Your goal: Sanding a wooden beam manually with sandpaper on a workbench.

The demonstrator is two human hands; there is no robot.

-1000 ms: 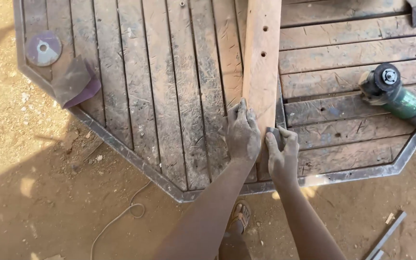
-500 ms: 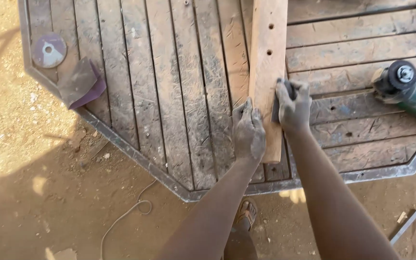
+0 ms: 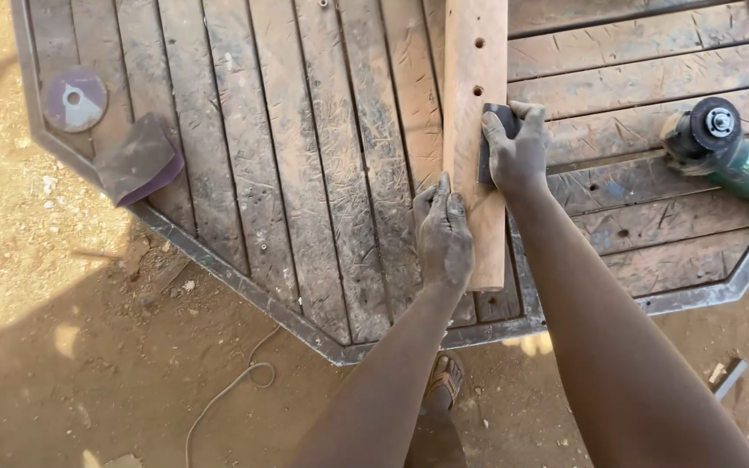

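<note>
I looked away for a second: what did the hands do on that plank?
The right hand slid its dark sanding pad up the plank, away from the person. The left hand stayed pressed near the plank's lower end. The grinder stayed put.

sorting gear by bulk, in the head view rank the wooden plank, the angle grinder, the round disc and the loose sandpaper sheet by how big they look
1. wooden plank, largest by far, though cut off at the top.
2. angle grinder, partly out of frame.
3. sandpaper sheet, close to the grinder; that pair is unsure.
4. round disc, smallest.
</note>
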